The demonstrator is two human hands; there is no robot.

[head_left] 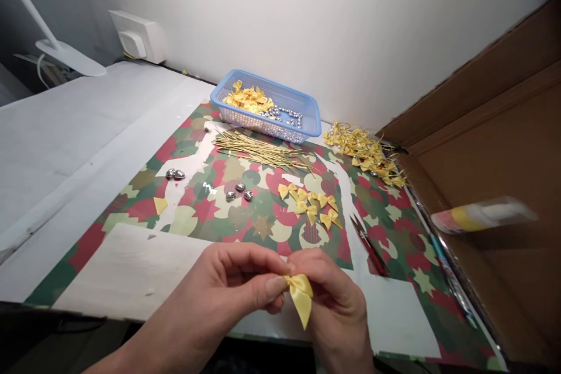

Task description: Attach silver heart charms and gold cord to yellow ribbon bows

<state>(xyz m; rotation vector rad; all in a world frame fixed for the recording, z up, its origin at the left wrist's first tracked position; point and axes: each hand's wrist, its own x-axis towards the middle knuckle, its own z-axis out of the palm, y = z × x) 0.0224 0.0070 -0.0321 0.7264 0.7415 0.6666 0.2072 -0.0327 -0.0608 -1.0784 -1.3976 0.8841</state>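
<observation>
A yellow satin ribbon bow (301,295) is held near the front edge of the table, its pointed tail hanging down. My left hand (245,286) pinches its left side between thumb and fingers. From the right, my right hand (335,298) closes on the same bow, its fingertips partly hidden behind the ribbon. Beyond my hands lie several loose yellow bows (311,203) in a cluster. Three silver beads (239,187) sit left of that cluster, and more silver beads (175,173) lie farther left. A bundle of gold twist ties (260,149) stretches across the mat behind them.
A blue basket (309,99) with yellow bows and silver beads stands by the wall. Finished-looking yellow bows with ties (366,149) are heaped at the back right. Red-handled thread snips (370,248) lie right. A cardboard wall (491,175) borders the right side, near a glue bottle (477,216).
</observation>
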